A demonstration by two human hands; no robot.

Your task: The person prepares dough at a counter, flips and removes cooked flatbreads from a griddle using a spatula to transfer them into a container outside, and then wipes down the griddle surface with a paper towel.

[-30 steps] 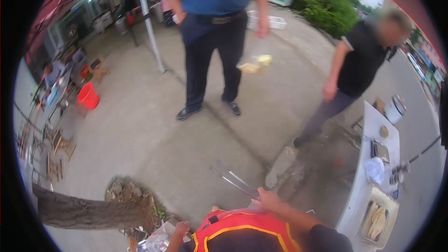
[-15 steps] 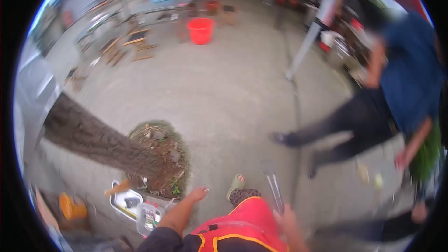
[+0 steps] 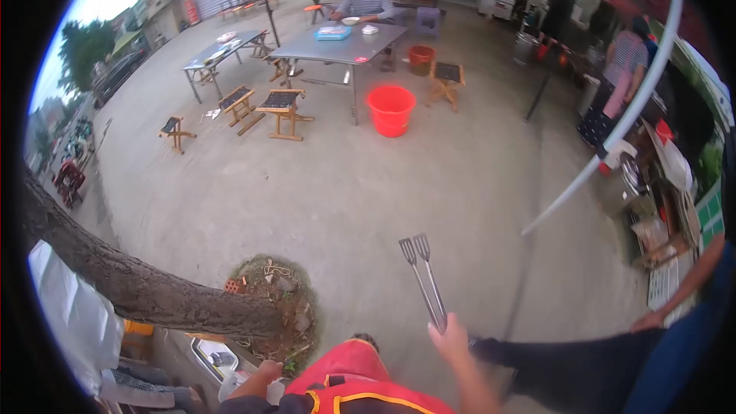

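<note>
My right hand [image 3: 450,339] is closed around the handle end of metal tongs [image 3: 422,280]. The tongs point forward and up over the concrete, their two slotted tips slightly apart and nothing between them. My left hand [image 3: 265,374] hangs low at my left side, beside the red apron [image 3: 345,372] with yellow trim that I wear. Its fingers are too small and turned away to make out. Nearest to it are a clear plastic container [image 3: 232,386], partly hidden, and a white tray [image 3: 201,347] with a dark item in it.
A leaning tree trunk [image 3: 153,284] rises from a round soil patch [image 3: 295,314] on my left. Ahead stand a red bucket [image 3: 391,111], folding stools [image 3: 284,111] and a metal table [image 3: 307,49] with a seated person. A grey pole [image 3: 606,149] slants at right; another person [image 3: 675,345] is close by.
My view has lifted and turned, showing more of the tables and street. The tongs are raised higher in my right hand. My left hand has drawn back, and the person at right is nearer.
</note>
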